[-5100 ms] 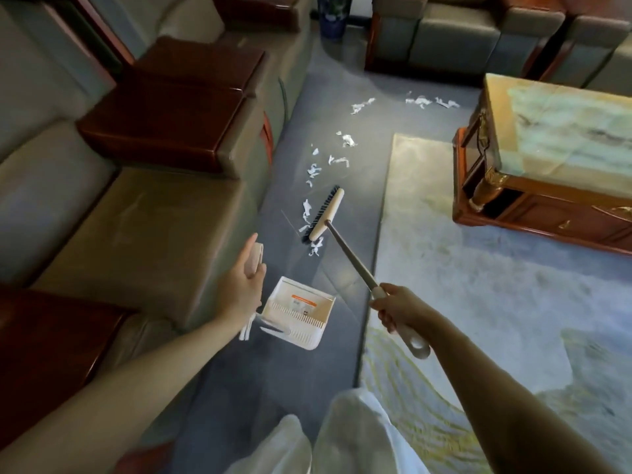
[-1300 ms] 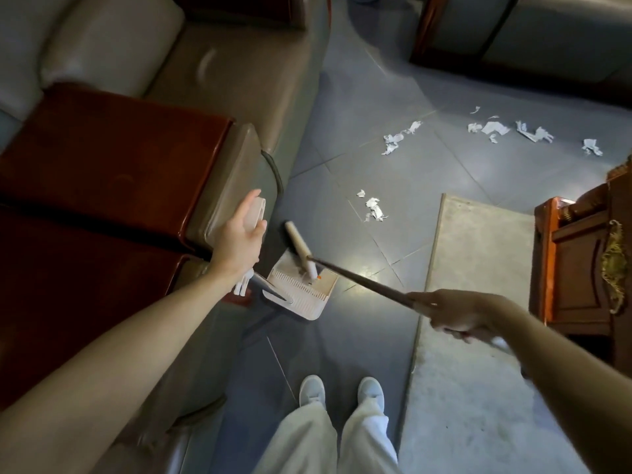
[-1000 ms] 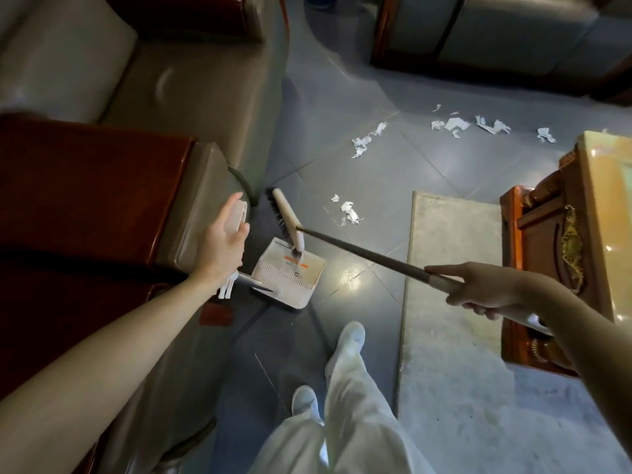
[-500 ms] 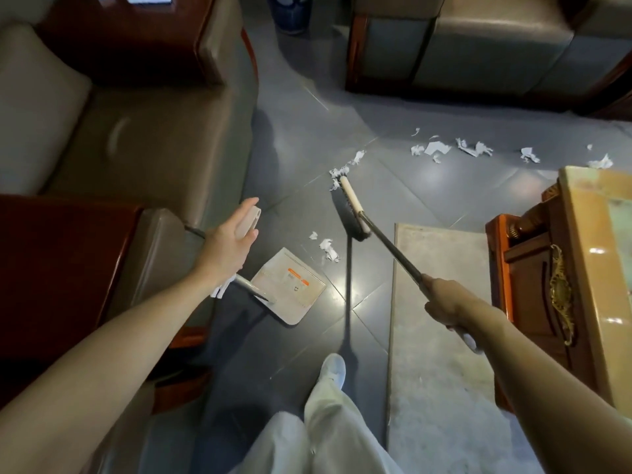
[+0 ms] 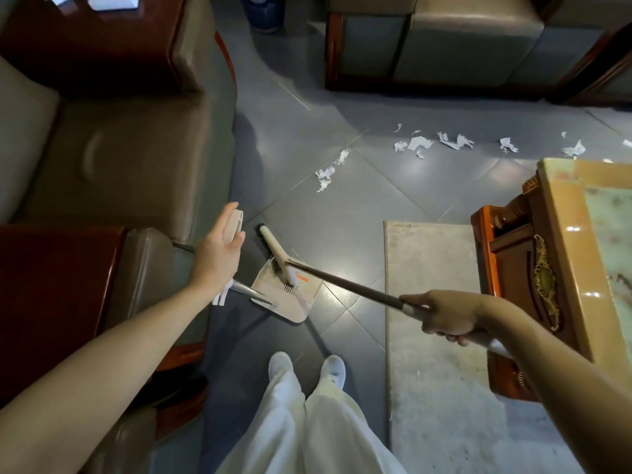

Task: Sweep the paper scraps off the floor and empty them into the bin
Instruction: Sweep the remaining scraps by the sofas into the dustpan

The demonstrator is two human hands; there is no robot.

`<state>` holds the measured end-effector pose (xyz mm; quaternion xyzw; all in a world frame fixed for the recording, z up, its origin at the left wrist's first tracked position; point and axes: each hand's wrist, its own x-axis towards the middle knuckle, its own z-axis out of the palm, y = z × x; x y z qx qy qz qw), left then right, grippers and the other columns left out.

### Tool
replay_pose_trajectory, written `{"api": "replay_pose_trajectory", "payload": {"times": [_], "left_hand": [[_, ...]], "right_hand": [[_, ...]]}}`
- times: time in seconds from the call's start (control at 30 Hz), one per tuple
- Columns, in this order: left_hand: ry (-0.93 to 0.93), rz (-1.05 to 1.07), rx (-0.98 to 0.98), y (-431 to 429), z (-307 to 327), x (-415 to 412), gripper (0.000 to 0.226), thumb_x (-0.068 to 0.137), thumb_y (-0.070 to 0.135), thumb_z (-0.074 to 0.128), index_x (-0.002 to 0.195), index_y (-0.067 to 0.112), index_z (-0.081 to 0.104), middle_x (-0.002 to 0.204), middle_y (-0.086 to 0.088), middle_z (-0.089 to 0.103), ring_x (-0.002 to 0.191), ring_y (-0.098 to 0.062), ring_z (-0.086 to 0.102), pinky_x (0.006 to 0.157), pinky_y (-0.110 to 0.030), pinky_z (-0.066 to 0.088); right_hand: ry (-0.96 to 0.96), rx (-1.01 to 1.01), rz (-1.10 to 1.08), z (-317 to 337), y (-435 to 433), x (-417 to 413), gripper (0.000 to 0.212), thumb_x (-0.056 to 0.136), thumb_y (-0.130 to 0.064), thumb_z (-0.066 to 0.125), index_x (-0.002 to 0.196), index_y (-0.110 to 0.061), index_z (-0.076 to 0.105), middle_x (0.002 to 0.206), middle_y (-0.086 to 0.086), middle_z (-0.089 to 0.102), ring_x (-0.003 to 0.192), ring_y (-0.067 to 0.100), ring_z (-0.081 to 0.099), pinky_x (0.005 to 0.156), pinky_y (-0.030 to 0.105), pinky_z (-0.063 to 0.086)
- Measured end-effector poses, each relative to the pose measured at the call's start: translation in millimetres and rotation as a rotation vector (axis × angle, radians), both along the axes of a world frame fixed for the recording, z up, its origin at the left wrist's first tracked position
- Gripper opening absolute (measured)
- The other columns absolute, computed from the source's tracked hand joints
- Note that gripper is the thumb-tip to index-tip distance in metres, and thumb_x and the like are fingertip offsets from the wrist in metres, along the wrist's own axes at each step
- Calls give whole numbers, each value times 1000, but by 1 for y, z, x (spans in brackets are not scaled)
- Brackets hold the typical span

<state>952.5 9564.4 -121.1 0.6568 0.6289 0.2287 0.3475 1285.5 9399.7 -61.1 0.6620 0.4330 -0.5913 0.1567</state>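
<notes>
My left hand [image 5: 217,256] grips the pale top of the dustpan's long handle. The white dustpan [image 5: 290,295] sits on the grey tiled floor just in front of my feet. My right hand [image 5: 444,314] grips the broom's dark shaft. The cream broom head [image 5: 275,253] rests at the dustpan's mouth, bristles over the pan. White paper scraps lie further off: one small cluster [image 5: 328,171] in the middle of the floor and a row of scraps [image 5: 451,142] along the far side, before the back sofa. No bin is in view.
A leather sofa [image 5: 113,152] with dark wooden armrests stands close on the left. A wooden coffee table [image 5: 561,254] is on the right, on a pale rug [image 5: 434,336]. More sofas [image 5: 437,39] line the back. A blue vase [image 5: 265,10] stands far off.
The broom head has swept back from the floor near the middle scraps to the dustpan's mouth. The two small scraps that lay beside the pan are gone from the floor.
</notes>
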Motion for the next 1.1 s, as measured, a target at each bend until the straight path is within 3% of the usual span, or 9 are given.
{"api": "replay_pose_trajectory", "payload": {"times": [0.1,0.3,0.5,0.63,0.7,0.87,0.97,1.1], "left_hand": [[-9,33,0,-6,2,-17,47,95,18,51,139,33,45,120,-8,64,90,-35,61,78,-42,51],[-38,143,-30,-15,11,-57,47,98,18,49,142,33,41,118,-21,62,91,-47,61,76,-55,54],[-17,274,-15,-12,17,-100,47,97,17,49,139,36,43,115,-17,65,90,-39,64,74,-48,56],[-30,334,-24,5,9,-121,46,96,20,50,138,39,43,107,-14,65,75,-34,63,67,-52,56],[-37,337,-28,18,4,-125,47,96,22,52,137,43,41,111,-13,64,83,-38,64,69,-53,56],[-86,354,-44,53,4,-127,49,94,18,54,135,42,44,117,-18,63,97,-43,62,79,-58,53],[-82,320,-63,65,10,-119,49,94,16,53,133,44,43,112,-20,63,93,-46,61,74,-58,54],[-83,289,-70,74,14,-110,46,97,17,52,136,40,42,110,-22,63,92,-47,61,73,-57,55]], "right_hand": [[17,26,-23,18,14,-3,65,94,-8,52,148,-34,28,85,8,54,57,10,48,46,18,44],[50,137,-186,9,59,-41,64,93,-4,52,148,-30,32,71,8,56,48,10,50,45,20,46],[182,206,-444,-36,117,-117,32,93,-6,51,124,-11,53,65,8,53,46,11,49,44,23,45],[264,156,-618,-68,165,-165,30,92,-2,51,121,-6,56,65,9,51,47,13,47,40,21,42],[256,132,-601,-83,182,-185,28,93,-5,53,121,-6,56,65,9,53,48,13,48,41,21,43],[127,67,-294,-89,188,-193,21,92,-12,51,113,-10,55,53,4,57,43,14,49,47,25,43],[70,-21,-116,-59,184,-173,26,90,-10,48,115,-6,54,47,1,52,41,14,45,43,24,39],[104,-154,-230,-16,183,-139,40,92,-1,47,132,-5,44,42,0,41,36,11,37,35,17,31]]}}
